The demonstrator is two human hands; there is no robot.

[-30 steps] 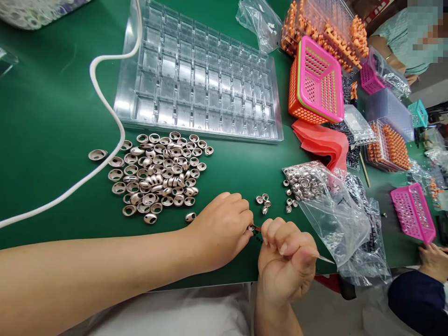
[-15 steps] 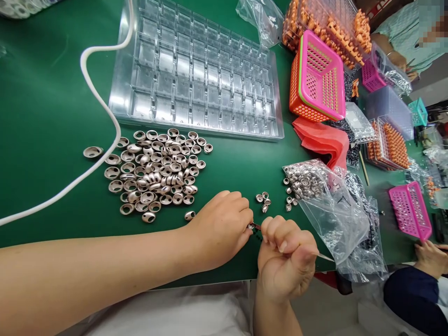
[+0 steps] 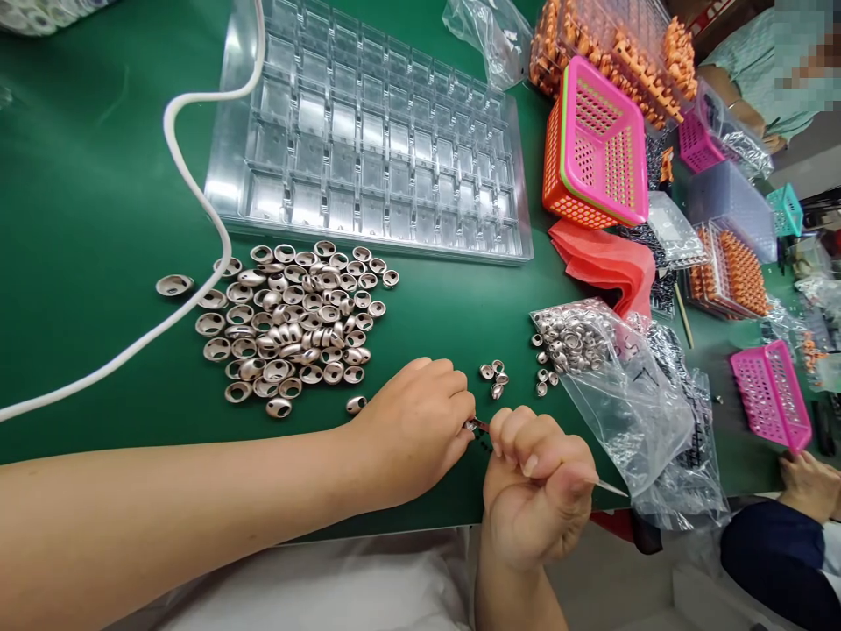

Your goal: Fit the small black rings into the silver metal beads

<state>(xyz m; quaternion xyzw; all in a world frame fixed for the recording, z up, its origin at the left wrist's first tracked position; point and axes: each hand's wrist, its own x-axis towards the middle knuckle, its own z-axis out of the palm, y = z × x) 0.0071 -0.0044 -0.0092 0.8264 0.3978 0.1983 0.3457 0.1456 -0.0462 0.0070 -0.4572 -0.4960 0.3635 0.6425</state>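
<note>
My left hand [image 3: 417, 429] is closed near the table's front edge, with a small shiny metal part [image 3: 469, 424] just showing at its fingertips. My right hand [image 3: 539, 478] is curled round a slim metal tool [image 3: 612, 487] whose thin pointed end sticks out to the right. The tool's other end meets the part at the left fingers; my fist hides its middle. Behind my left wrist lies one silver ring-shaped piece [image 3: 356, 404], apart from a big pile of similar oval rings [image 3: 295, 324]. Several smaller metal pieces [image 3: 498, 372] sit just beyond my hands.
A clear compartment tray [image 3: 220, 180] lies at the back, crossed by a white cable [image 3: 172, 131]. To the right are a plastic bag of metal pieces [image 3: 578, 337], a red cloth [image 3: 611, 263], stacked baskets [image 3: 640, 158] and orange parts [image 3: 571, 44]. A co-worker's hand [image 3: 811, 486] rests beside a pink basket [image 3: 749, 386].
The white cable has shifted slightly to the right over the tray. My hands and the tool stay almost in place. At the upper right, another person's hand has moved a little.
</note>
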